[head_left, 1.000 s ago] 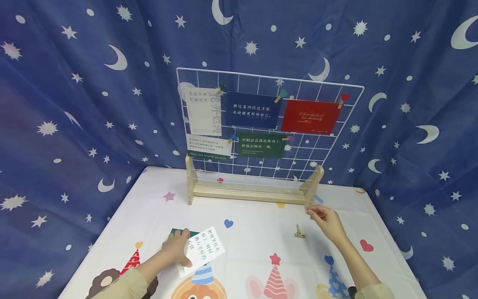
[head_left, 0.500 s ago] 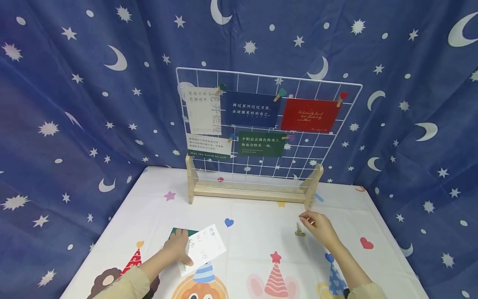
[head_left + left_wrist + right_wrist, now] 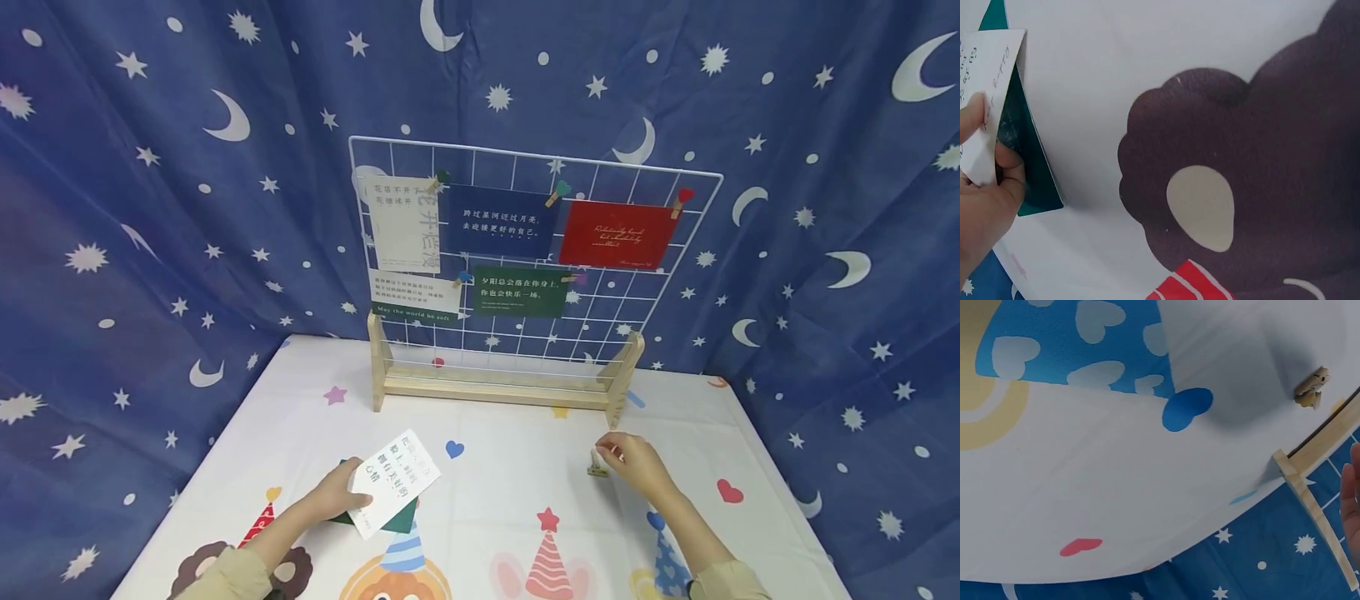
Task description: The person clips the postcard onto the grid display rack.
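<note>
My left hand (image 3: 333, 493) pinches a white card (image 3: 396, 483) with green lettering, thumb on top and fingers beneath. Below that card lies a dark green card (image 3: 401, 518), partly covered; in the left wrist view the white card (image 3: 991, 87) stands tilted above the green card (image 3: 1034, 169). My right hand (image 3: 641, 467) hovers with loosely bent fingers, its fingertips just above a small wooden clothespin bundle (image 3: 597, 469). Whether that is one clothespin or two, I cannot tell. In the right wrist view the clothespins (image 3: 1312, 389) lie apart from the hand (image 3: 1350, 506), which is cut off at the edge.
Behind the hands stands a white wire grid (image 3: 525, 340) on a wooden base (image 3: 495, 392). Several cards hang on it by clothespins, among them a red card (image 3: 617, 236) and a blue card (image 3: 501, 221). A starry curtain (image 3: 187, 208) encloses the printed tablecloth (image 3: 510, 467).
My left hand has lifted the white card and shifted slightly left, exposing more of the green card. My right hand has moved left and down to the clothespins.
</note>
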Available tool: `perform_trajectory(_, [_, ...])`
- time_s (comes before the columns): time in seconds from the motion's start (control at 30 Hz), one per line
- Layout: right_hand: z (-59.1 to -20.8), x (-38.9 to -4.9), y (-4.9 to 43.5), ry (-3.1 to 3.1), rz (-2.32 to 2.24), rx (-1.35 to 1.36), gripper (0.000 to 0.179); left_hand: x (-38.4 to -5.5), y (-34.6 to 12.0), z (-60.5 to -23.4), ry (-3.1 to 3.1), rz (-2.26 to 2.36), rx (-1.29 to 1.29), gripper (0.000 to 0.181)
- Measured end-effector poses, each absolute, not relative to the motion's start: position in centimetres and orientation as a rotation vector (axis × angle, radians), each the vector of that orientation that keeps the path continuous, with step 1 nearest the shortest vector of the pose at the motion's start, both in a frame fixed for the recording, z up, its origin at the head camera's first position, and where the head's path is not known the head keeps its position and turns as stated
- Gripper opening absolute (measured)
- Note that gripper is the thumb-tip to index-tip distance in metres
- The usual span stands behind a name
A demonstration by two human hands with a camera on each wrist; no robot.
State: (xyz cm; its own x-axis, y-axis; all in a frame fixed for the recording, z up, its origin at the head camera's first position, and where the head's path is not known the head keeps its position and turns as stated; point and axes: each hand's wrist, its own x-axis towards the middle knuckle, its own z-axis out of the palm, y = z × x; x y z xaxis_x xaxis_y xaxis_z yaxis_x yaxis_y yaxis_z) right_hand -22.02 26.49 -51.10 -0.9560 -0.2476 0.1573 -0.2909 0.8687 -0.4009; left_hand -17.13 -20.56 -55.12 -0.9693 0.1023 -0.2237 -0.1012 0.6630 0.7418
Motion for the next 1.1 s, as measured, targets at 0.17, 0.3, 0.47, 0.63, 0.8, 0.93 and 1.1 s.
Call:
perform_trajectory(0.17, [-51.5,-22.1,26.7,-2.967,0.602,0.369,0.006,-17.4,-20.4,-54.9,2.503,1.33,-0.007,0.043])
perform_trajectory(0.3, [-51.8,-22.3,27.0,-2.97,0.6,0.328,0.006,-17.4,-20.1,-54.6,2.386,1.461,0.07,0.045])
perform_trajectory(0.47, [-52.8,-22.5,27.1,-2.967,0.586,0.328,0.007,-17.1,-19.7,-54.3,2.368,1.507,0.131,0.046])
perform_trajectory(0.63, [-53.5,-22.3,26.9,-2.953,0.615,0.283,0.008,-17.3,-19.3,-54.0,2.397,1.528,0.127,0.05])
perform_trajectory(0.8, [-54.0,-22.1,26.6,-2.93,0.63,0.22,0.011,-17.5,-18.5,-53.7,2.39,1.59,0.144,0.053])
perform_trajectory(0.93, [-54.4,-22.5,26.4,-2.934,0.657,0.133,0.018,-17.6,-17.7,-53.6,2.389,1.617,0.15,0.054])
perform_trajectory(1.1, [-55.2,-23.1,26.1,-2.954,0.752,0.083,0.023,-17.7,-16.8,-53.3,2.379,1.686,0.131,0.049])
